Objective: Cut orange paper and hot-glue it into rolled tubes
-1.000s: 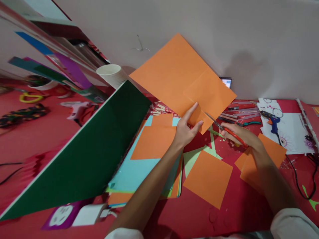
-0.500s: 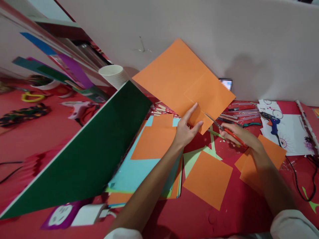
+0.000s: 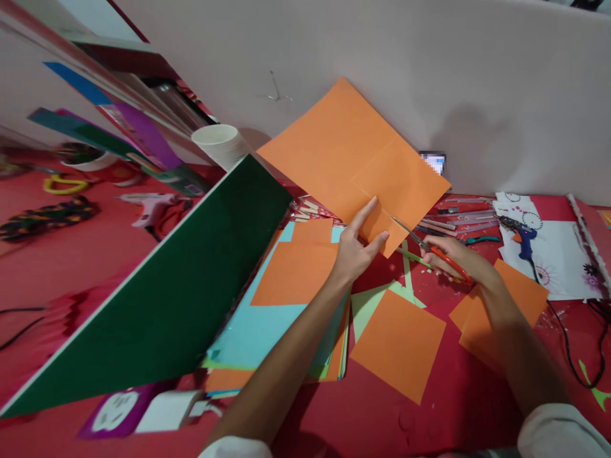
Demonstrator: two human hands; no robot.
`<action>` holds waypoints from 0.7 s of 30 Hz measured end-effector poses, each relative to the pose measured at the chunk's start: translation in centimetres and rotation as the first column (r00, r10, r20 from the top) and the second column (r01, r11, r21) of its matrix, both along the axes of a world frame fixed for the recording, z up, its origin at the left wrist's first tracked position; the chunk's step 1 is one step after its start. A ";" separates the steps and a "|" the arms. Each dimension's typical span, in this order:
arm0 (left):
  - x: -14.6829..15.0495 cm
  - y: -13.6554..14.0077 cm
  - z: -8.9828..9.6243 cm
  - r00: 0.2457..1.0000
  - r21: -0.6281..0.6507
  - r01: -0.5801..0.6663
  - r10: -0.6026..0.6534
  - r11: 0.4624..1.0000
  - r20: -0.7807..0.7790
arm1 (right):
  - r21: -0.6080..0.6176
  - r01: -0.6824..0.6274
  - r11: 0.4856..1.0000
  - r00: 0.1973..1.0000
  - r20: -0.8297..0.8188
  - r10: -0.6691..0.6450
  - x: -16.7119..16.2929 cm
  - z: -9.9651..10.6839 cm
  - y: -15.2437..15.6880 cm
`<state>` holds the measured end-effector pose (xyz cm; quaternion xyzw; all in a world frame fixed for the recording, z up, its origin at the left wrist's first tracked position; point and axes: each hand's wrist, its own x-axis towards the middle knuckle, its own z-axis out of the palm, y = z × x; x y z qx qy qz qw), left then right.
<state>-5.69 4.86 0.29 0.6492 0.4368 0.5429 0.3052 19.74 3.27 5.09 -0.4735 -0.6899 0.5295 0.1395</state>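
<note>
My left hand (image 3: pixel 357 249) grips a large orange paper sheet (image 3: pixel 329 143) near its lower edge, index finger and thumb on top, the other fingers hidden beneath. Faint pencil or crease lines cross the sheet. In my right hand (image 3: pixel 446 257) are red-handled scissors (image 3: pixel 424 245), their blades at the sheet's lower right part, where a cut line runs. Below the hands lies an orange paper square (image 3: pixel 401 346) over a pale green sheet (image 3: pixel 367 308). More orange pieces (image 3: pixel 518 305) lie under my right forearm.
A dark green board (image 3: pixel 157 305) leans at the left beside a stack of coloured paper (image 3: pixel 258 331). Paper cups (image 3: pixel 222 143) stand behind it. At the right are a blue glue gun (image 3: pixel 525 238) with its cord and several glue sticks (image 3: pixel 468 219). A pink glue gun (image 3: pixel 153 207) lies left.
Both hands, the scissors and the cut stay almost in the same place. The far left corner of the orange sheet has bent slightly and shifted a little to the right.
</note>
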 end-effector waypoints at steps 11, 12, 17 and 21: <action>-0.1 0.3 -0.3 0.998 -0.014 0.043 -0.042 0.999 0.041 | -0.073 0.014 0.997 1.000 -0.023 -0.015 0.2 -0.2 0.1; 0.0 0.2 -0.2 0.998 -0.017 0.045 -0.044 0.999 0.042 | -0.070 0.012 0.997 1.000 -0.023 -0.014 0.2 -0.2 0.1; 0.2 0.0 0.0 0.997 -0.029 0.057 -0.055 0.998 0.047 | -0.038 0.006 0.999 0.999 -0.054 -0.008 0.0 -0.4 -0.1; 0.3 -0.1 0.1 0.997 -0.023 0.074 -0.073 0.997 0.039 | -0.057 0.019 0.998 0.999 -0.035 -0.021 -0.2 -0.5 -0.2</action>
